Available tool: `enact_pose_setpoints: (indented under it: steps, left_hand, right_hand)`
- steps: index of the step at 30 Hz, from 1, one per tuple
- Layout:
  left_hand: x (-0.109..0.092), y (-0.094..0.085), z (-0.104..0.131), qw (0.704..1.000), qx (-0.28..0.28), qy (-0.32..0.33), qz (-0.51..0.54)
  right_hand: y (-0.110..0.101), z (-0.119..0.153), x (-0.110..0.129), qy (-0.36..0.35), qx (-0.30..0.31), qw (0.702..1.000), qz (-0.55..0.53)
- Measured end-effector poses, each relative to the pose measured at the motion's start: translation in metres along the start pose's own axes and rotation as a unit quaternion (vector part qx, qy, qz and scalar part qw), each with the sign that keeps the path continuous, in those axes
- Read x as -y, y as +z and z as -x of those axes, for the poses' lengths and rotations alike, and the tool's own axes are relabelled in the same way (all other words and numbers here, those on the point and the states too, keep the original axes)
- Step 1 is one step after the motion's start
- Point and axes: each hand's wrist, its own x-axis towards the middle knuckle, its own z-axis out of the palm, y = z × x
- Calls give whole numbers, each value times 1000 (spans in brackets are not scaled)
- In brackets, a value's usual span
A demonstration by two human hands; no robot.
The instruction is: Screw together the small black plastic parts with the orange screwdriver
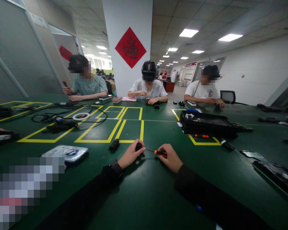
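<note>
Between thumb and fingers, my left hand grips a small black part, whose kind I cannot make out. My right hand is closed around the orange and black handle of a screwdriver. Its thin shaft points left, and the tip reaches the black part or the fingers beside it; the exact contact is too small to see. Just left of my left hand, a second black piece lies on the green table.
A black tray-like case stands ahead to the right, with another orange screwdriver before it. Cables and a white ring lie left, beyond a shiny case. Open electronics lie far right. Several people sit around the table.
</note>
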Motion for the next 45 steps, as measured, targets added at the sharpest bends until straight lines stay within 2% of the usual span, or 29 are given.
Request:
enact_pose_setpoints:
  steps: [5,10,16,22,26,36,45]
  left_hand:
    - [-1,-1,0,1000,0,5,-5]
    - [-3,-1,1,1000,-5,-3,4]
    - [-6,-1,1,1000,1,-4,11]
    - [-6,-1,1,1000,-3,0,2]
    - [-4,0,0,1000,-4,7,-3]
    - [-3,0,0,1000,0,16,-24]
    - [-5,0,0,1000,-1,10,-19]
  right_hand:
    - [1,-1,-2,20,9,1000,-17]
    - [1,-4,-2,10,36,999,-4]
    - [-1,-1,1,14,16,1000,-15]
    - [1,-1,-1,33,23,999,-12]
    - [2,-3,-3,12,37,999,4]
    - [-2,0,4,29,22,999,-28]
    - [2,-4,-5,13,30,999,-6]
